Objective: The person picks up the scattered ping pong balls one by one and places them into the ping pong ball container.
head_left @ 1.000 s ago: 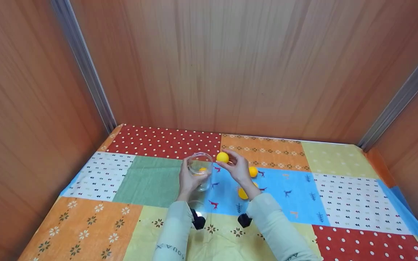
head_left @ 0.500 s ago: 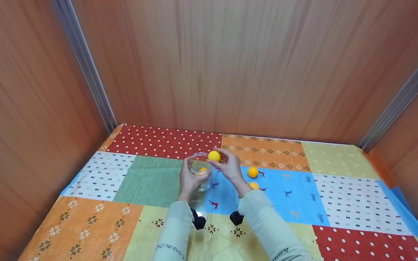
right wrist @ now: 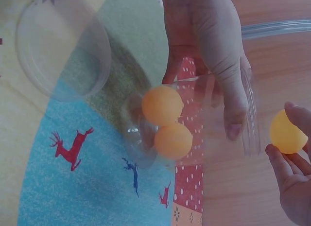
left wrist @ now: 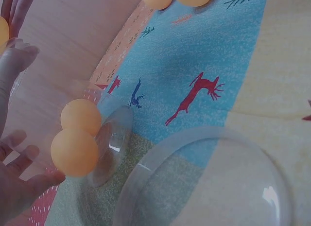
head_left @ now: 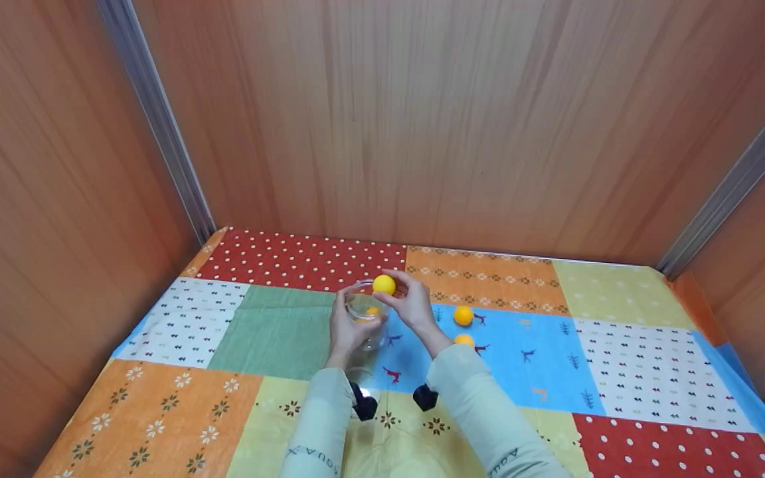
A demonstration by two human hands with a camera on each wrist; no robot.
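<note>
My left hand [head_left: 346,332] grips a clear plastic jar [head_left: 358,307] round its side, its round mouth facing up. Inside, near the bottom, sit two orange ping-pong balls [right wrist: 162,105], best seen in the wrist views. With thumb and fingertips, my right hand [head_left: 416,309] pinches another ping-pong ball [head_left: 384,285] at the right side of the jar's mouth. In the right wrist view this ball [right wrist: 286,132] shows just past the jar's rim [right wrist: 251,114], with a small gap between them.
Right of the hands, two more ping-pong balls [head_left: 463,315] lie on the patchwork cloth [head_left: 522,378]; the right forearm partly hides the nearer one. A clear round lid [left wrist: 141,175] lies in front of the jar. Wooden panels [head_left: 382,133] rise behind and at both sides.
My right hand has carried its ball leftward to the jar's mouth, uncovering the balls on the cloth beside it. The left hand and jar have stayed in place.
</note>
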